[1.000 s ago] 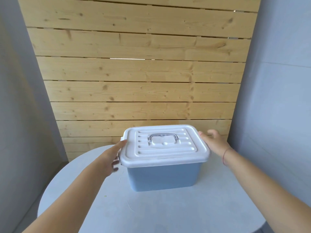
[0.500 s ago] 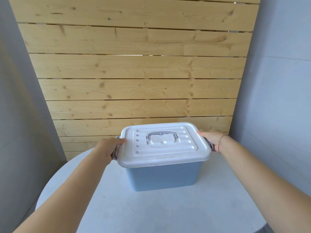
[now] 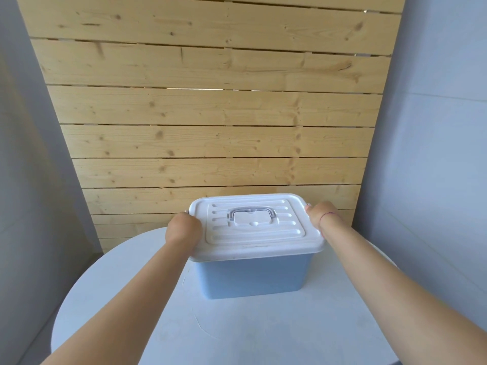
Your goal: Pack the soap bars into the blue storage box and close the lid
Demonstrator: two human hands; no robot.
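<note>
The blue storage box (image 3: 253, 277) stands on a round white table (image 3: 263, 330), with its white lid (image 3: 255, 233) seated on top. A grey carry handle (image 3: 251, 212) lies flat in the lid's middle. My left hand (image 3: 183, 229) is curled over the lid's left edge, where the side latch sits. My right hand (image 3: 320, 214) grips the lid's right edge the same way; a thin red thread circles that wrist. Both latches are hidden under my fingers. No soap bars are visible; the box's inside is covered.
A wall of pale wooden planks (image 3: 210, 127) rises just behind the table. Grey walls (image 3: 434, 154) close in on both sides. The table's front half (image 3: 263, 338) holds only my forearms.
My hands moved from beside the lid onto its two side edges and closed there. The view has tilted and the box sits a little further right in it.
</note>
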